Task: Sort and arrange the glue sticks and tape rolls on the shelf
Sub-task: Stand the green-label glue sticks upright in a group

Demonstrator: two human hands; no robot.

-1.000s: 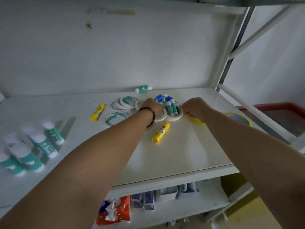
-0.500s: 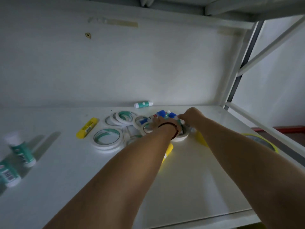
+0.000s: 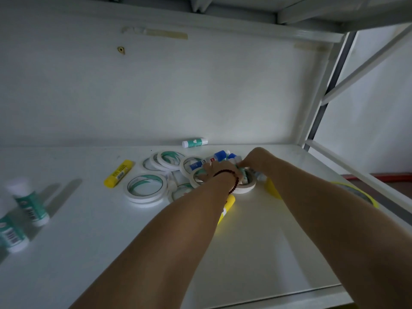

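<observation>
At the back of the white shelf (image 3: 256, 253), both hands are sunk into a small heap of supplies. The left hand (image 3: 219, 171), with a dark bead bracelet (image 3: 231, 181) at its wrist, is laid palm down over a cream tape roll (image 3: 244, 188), its fingers curled among the items; what exactly is gripped cannot be told. The right hand (image 3: 256, 159) is closed around short glue sticks at the top of the heap, though the pinch itself is partly hidden. Blue-capped glue sticks (image 3: 220, 155) are seen just behind the hands, touching them. To the left of the heap, several white tape rolls (image 3: 146, 188) with green-printed cores are lying flat, some overlapping. A yellow glue stick (image 3: 119, 173) is lying further left, apart from the rolls, and a second yellow glue stick (image 3: 227, 207) is partly covered by the left forearm. A green-labelled glue stick (image 3: 194, 142) is lying on its side against the back wall. At the far left edge, green-and-white glue sticks (image 3: 31, 205) are standing upright, well apart from the heap. A yellow tape roll (image 3: 356, 192) is lying near the right edge, partly hidden by the right forearm.
</observation>
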